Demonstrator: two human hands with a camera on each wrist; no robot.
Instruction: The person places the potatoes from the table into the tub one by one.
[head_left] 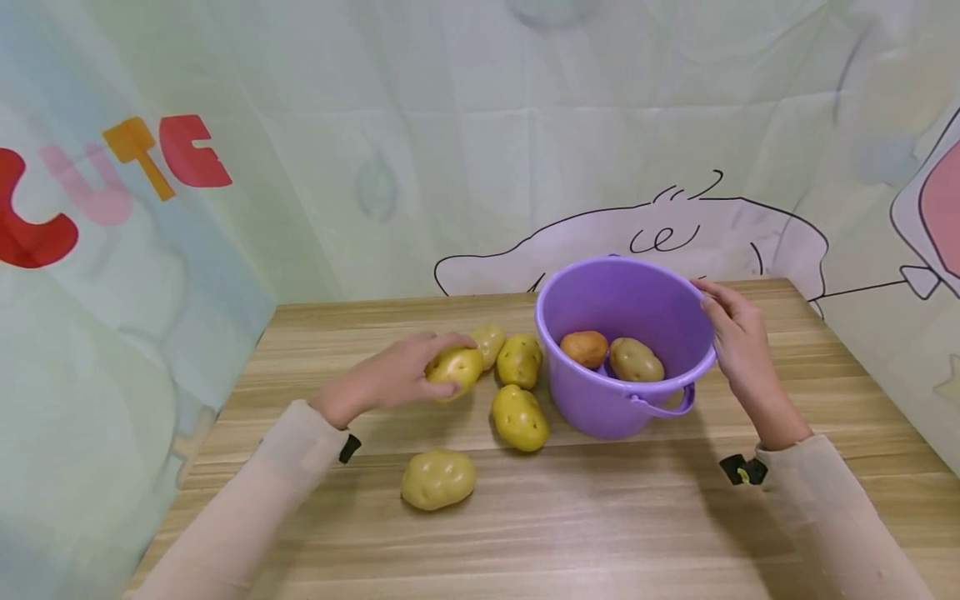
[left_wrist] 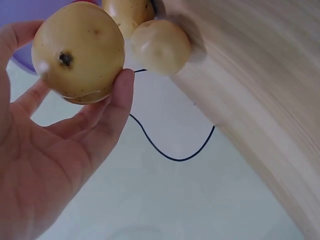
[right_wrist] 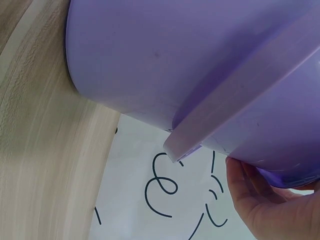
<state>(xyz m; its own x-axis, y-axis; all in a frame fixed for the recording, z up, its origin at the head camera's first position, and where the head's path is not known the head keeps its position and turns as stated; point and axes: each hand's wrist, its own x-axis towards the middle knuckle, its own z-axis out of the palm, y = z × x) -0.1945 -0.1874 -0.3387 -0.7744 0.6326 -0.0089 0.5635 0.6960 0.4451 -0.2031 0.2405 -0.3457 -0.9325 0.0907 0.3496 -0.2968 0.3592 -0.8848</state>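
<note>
My left hand (head_left: 405, 371) grips a yellow potato (head_left: 455, 372) between thumb and fingers; the left wrist view shows the dark-spotted potato (left_wrist: 80, 52) from its palm side. Beyond it are a pale potato (head_left: 490, 345) and a yellow potato (head_left: 519, 362). Another yellow potato (head_left: 520, 418) lies in front of these, beside a purple bucket (head_left: 600, 408). My right hand (head_left: 742, 350) holds the bucket's rim on its right side, thumb at the edge. Inside the bucket lie an orange-brown potato (head_left: 584, 348) and a tan potato (head_left: 636, 360).
One more pale potato (head_left: 438, 479) lies nearer on the wooden table (head_left: 600, 533). The bucket's handle (head_left: 667, 408) hangs down its front. A printed curtain (head_left: 360, 150) stands behind the table's far edge.
</note>
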